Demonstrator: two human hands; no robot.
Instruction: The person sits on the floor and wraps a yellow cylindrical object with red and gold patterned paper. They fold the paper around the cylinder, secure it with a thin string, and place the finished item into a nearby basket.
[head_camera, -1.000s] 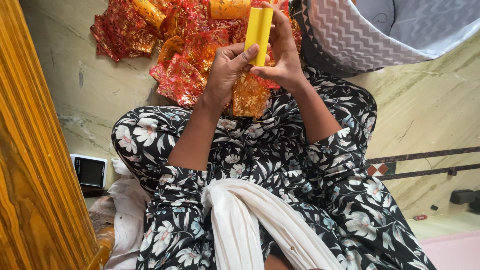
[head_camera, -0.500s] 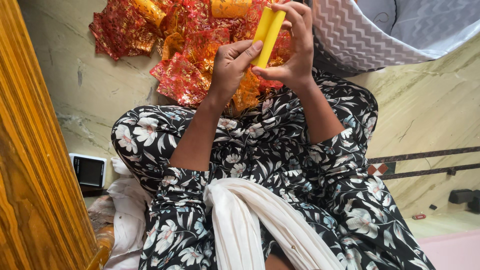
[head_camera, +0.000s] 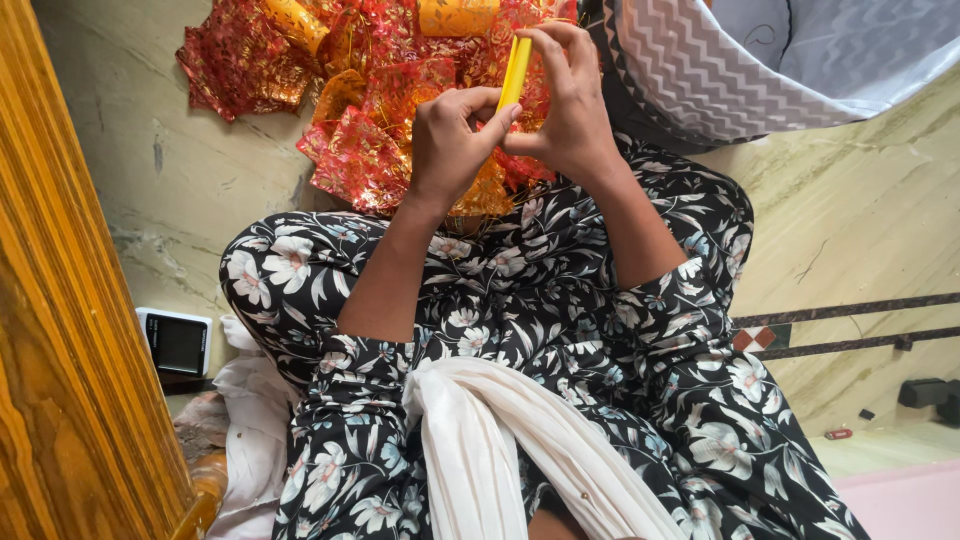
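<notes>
Yellow strip upright between both my hands, above lap. Left hand pinches lower end — thumb tip against it. Right hand fingers curl over top edge, gripping. I see pile of red-gold foil pouches on marble floor just behind hands. White cloth draped over floral-print lap.
</notes>
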